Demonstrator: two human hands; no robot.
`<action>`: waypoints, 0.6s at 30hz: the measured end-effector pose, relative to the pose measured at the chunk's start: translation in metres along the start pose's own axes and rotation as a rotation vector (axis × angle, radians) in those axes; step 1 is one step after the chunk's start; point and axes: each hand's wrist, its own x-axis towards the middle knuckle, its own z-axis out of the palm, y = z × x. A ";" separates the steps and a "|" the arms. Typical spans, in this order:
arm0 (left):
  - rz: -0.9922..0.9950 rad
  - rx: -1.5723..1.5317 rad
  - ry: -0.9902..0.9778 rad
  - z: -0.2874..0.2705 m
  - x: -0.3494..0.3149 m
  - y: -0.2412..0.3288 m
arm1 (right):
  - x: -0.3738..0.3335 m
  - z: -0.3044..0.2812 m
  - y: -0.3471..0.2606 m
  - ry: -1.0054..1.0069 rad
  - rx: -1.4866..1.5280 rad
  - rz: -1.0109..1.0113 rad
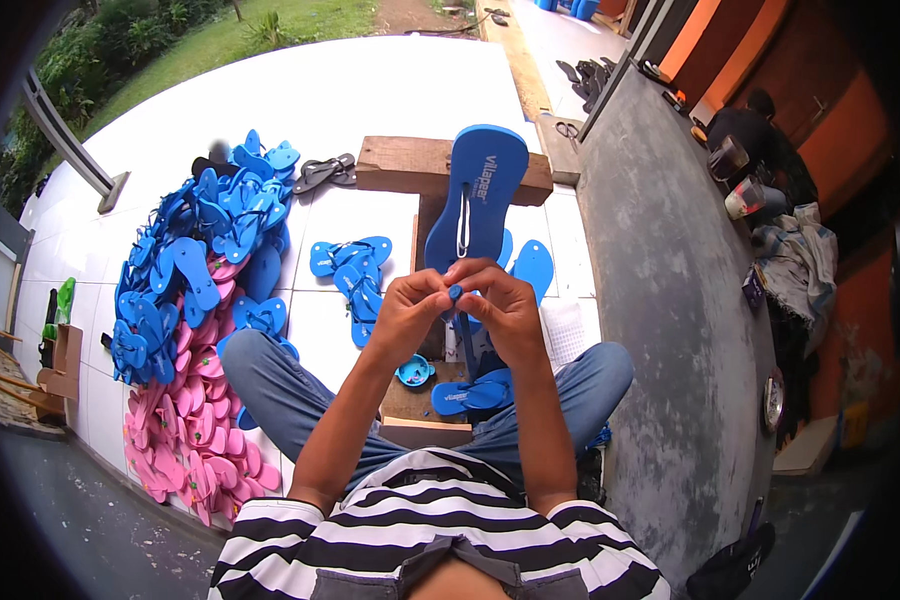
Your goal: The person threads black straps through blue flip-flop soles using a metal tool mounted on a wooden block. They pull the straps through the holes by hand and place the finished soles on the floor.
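Note:
A blue flip-flop sole [487, 180] leans against the wooden block of a low stand, with a pale metal loop [464, 222] lying along it. Just below that loop, both hands meet at a blue flip-flop strap [467, 345] whose round blue end [456, 293] faces up. My left hand [410, 312] is closed, its thumb and finger pinching the strap's end from the left. From the other side my right hand [505, 305] grips the same end, fingers curled. The rest of the strap hangs below them. A blue flip-flop [475, 393] lies beneath, near my lap.
To my left is a big heap of blue flip-flops [210, 215] beside pink flip-flops [195, 440]. Several blue ones [355, 275] lie by the wooden block [400, 160]. A small turquoise dish [415, 371] sits before me. A grey ledge [670, 330] runs along my right; another person [755, 135] sits beyond.

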 end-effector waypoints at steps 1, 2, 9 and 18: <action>0.010 0.018 0.044 -0.001 0.002 0.001 | 0.003 0.003 0.004 0.029 0.018 -0.048; 0.114 0.119 0.092 -0.003 0.006 0.003 | 0.005 0.005 0.006 0.090 0.067 -0.061; 0.708 0.821 0.216 0.016 0.061 0.071 | 0.028 0.006 0.004 0.158 0.136 -0.056; 0.277 1.124 0.021 0.035 0.113 0.107 | 0.032 -0.007 0.000 0.016 0.235 0.086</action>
